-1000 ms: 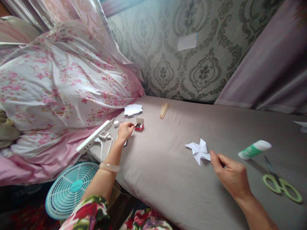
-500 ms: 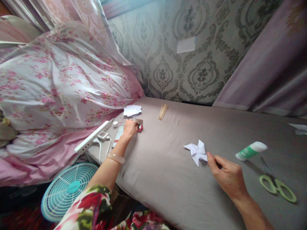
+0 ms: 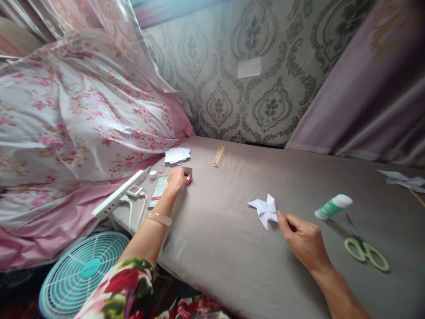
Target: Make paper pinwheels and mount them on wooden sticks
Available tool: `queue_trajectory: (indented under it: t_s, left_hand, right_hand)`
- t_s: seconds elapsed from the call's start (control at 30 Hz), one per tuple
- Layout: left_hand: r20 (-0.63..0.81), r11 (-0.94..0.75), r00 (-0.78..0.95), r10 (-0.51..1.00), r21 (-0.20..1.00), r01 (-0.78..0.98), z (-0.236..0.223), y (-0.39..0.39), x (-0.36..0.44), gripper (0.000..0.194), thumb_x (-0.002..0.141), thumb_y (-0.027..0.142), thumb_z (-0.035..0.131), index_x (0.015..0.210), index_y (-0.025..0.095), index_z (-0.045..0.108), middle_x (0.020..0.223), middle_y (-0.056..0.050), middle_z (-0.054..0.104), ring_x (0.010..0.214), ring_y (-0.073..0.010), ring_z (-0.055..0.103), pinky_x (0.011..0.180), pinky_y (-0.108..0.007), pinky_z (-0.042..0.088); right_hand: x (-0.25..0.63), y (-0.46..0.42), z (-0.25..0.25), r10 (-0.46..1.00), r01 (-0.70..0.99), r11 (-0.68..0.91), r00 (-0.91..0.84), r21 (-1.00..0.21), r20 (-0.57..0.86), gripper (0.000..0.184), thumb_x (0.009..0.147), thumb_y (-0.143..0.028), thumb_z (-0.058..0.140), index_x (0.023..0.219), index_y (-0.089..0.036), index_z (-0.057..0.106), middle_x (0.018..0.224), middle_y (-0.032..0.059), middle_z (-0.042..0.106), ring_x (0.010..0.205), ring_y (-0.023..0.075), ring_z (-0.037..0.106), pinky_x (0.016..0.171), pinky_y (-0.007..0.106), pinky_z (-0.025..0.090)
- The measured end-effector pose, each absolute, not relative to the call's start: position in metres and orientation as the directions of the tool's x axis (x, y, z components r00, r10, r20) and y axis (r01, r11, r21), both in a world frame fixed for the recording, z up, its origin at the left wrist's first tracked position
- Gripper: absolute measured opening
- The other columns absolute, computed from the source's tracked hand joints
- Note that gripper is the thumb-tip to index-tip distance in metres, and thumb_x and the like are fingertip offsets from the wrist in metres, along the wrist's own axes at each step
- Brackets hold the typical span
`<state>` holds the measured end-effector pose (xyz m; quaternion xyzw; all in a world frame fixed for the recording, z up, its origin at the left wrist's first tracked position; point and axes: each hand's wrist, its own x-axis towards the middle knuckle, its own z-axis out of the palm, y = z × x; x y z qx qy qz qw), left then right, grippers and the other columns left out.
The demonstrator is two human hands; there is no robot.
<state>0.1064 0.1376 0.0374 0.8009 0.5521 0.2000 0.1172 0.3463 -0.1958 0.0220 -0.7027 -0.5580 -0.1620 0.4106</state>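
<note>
My right hand [image 3: 300,239] pinches one corner of a white paper pinwheel [image 3: 265,210] between thumb and fingers, just above the grey cloth. The pinwheel's folded blades face up. Far to the left, my left hand [image 3: 177,178] reaches to a small red box [image 3: 189,178] with its flap raised. The fingers are curled at the box, and their tips are hidden in or behind it. A phone [image 3: 158,191] lies beside that wrist. Behind the hand is a stack of white paper pieces [image 3: 177,155], and a bundle of thin wooden sticks [image 3: 219,157] lies to its right.
A glue stick [image 3: 334,207] and green-handled scissors [image 3: 365,254] lie to the right of my right hand. Another paper pinwheel on a stick [image 3: 405,180] is at the far right edge. A power strip [image 3: 121,193] with cables and a blue fan [image 3: 88,270] are at left.
The view has turned slightly right, showing more of the pinwheel at the far right. My left hand covers more of the red box. My right hand keeps its pinch on the paper pinwheel.
</note>
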Motion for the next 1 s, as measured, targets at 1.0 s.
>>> queue_trajectory:
  t_s: [1.0]
  left_hand:
    - [0.058,-0.326,0.323,0.945,0.265,0.907,0.052,0.133,0.107,0.026,0.069,0.024,0.062,0.091,0.02,0.075,0.094,-0.011,0.073,0.093,-0.029,0.065,0.068,-0.029,0.045]
  right_hand:
    - [0.35,-0.194,0.011,0.76,0.958,-0.217,0.287,-0.188,0.583,0.046,0.095,-0.036,0.042,0.054,-0.019,0.054,0.056,0.0038,0.061,0.05,0.0128,0.052,0.054,0.029,0.024]
